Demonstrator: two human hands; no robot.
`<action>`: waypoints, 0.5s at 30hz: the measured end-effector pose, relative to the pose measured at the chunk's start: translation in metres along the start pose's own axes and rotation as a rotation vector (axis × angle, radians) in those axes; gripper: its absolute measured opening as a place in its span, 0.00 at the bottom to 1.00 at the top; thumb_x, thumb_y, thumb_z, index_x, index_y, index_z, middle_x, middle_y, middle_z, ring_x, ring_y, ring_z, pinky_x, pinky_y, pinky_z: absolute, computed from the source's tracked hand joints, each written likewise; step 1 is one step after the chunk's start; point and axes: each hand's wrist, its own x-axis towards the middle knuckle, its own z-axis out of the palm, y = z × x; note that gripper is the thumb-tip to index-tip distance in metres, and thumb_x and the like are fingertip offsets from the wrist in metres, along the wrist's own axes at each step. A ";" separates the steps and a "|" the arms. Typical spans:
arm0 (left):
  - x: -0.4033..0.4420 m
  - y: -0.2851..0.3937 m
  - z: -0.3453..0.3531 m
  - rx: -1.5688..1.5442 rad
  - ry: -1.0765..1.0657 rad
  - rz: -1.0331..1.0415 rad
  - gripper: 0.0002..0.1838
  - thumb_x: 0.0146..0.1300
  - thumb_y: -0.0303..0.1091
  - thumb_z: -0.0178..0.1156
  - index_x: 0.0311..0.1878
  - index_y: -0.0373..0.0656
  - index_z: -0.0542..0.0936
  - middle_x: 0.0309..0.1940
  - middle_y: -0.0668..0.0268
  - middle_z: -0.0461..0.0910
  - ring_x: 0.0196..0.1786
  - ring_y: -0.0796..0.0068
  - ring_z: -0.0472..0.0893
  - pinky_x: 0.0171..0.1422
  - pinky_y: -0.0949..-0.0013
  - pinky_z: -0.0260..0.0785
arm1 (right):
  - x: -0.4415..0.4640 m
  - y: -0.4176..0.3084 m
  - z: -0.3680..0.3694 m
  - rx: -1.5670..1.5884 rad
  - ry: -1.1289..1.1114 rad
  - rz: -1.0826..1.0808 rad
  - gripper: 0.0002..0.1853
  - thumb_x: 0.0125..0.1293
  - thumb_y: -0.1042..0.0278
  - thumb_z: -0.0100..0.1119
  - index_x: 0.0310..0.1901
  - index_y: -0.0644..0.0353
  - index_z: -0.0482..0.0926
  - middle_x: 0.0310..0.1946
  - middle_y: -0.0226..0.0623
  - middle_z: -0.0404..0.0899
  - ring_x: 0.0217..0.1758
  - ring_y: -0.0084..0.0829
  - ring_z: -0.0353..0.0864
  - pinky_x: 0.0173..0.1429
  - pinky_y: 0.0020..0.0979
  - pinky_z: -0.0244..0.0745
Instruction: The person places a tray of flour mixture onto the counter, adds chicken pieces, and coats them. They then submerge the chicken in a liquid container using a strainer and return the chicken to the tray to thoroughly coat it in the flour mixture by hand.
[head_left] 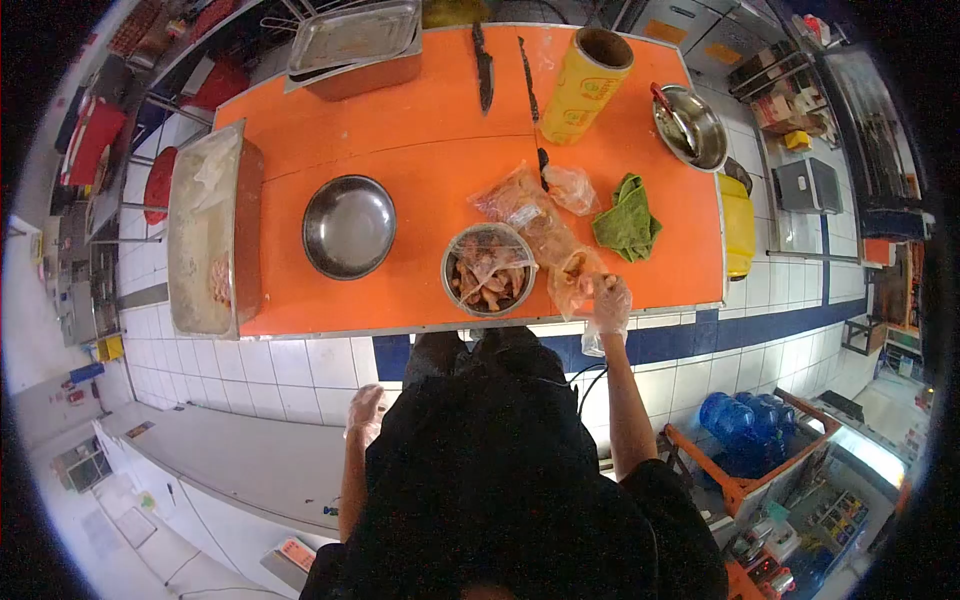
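My right hand (pixel 610 302), in a clear plastic glove, is at the front edge of the orange table, its fingers closed on a clear plastic bag (pixel 572 282) with pinkish contents. Left of it stands a round metal bowl (pixel 489 270) of meat pieces, partly covered by clear plastic. Behind the bag lie another plastic bag (pixel 525 205) and a small crumpled one (pixel 571 190). My left hand (pixel 367 407), also gloved, hangs below the table edge beside my body. Its fingers look curled; whether they hold anything is hidden.
An empty metal bowl (pixel 349 227) and a deep metal tray (pixel 250 235) stand at the left. Farther back are a lidded pan (pixel 355 75), a knife (pixel 485 75) and a yellow roll (pixel 582 92). A green cloth (pixel 628 222) and a bowl with utensils (pixel 708 130) lie right.
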 end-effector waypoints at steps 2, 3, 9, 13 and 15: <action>-0.015 -0.002 0.002 0.182 0.032 0.269 0.18 0.69 0.42 0.61 0.52 0.37 0.81 0.54 0.59 0.78 0.51 0.67 0.81 0.53 0.58 0.79 | -0.004 -0.008 0.004 0.343 0.009 0.367 0.15 0.56 0.60 0.66 0.42 0.57 0.78 0.30 0.49 0.82 0.31 0.50 0.83 0.35 0.44 0.78; -0.006 -0.022 0.000 0.341 -0.004 0.408 0.17 0.69 0.42 0.59 0.52 0.39 0.81 0.52 0.58 0.80 0.52 0.64 0.81 0.55 0.58 0.77 | 0.001 -0.017 0.004 0.348 0.006 0.357 0.15 0.56 0.60 0.66 0.42 0.57 0.78 0.30 0.49 0.82 0.31 0.50 0.83 0.35 0.44 0.78; -0.001 -0.054 -0.008 0.621 -0.039 0.385 0.16 0.69 0.43 0.57 0.54 0.45 0.81 0.53 0.56 0.81 0.54 0.61 0.81 0.56 0.57 0.75 | 0.013 -0.016 0.012 -0.216 -0.188 -0.236 0.13 0.59 0.56 0.62 0.32 0.59 0.79 0.35 0.46 0.81 0.37 0.45 0.83 0.41 0.43 0.80; -0.014 -0.025 0.002 0.190 -0.065 0.043 0.22 0.66 0.43 0.61 0.60 0.46 0.76 0.50 0.60 0.80 0.47 0.70 0.81 0.43 0.62 0.77 | 0.013 -0.023 -0.056 0.652 -0.303 0.081 0.14 0.58 0.56 0.67 0.36 0.58 0.79 0.32 0.33 0.78 0.31 0.33 0.78 0.40 0.36 0.81; -0.011 -0.029 0.002 0.257 -0.039 0.183 0.23 0.64 0.46 0.62 0.58 0.43 0.78 0.49 0.60 0.81 0.41 0.70 0.82 0.39 0.62 0.76 | 0.015 -0.075 -0.138 0.823 -0.230 0.109 0.17 0.61 0.53 0.66 0.41 0.58 0.78 0.32 0.31 0.76 0.29 0.27 0.75 0.36 0.32 0.81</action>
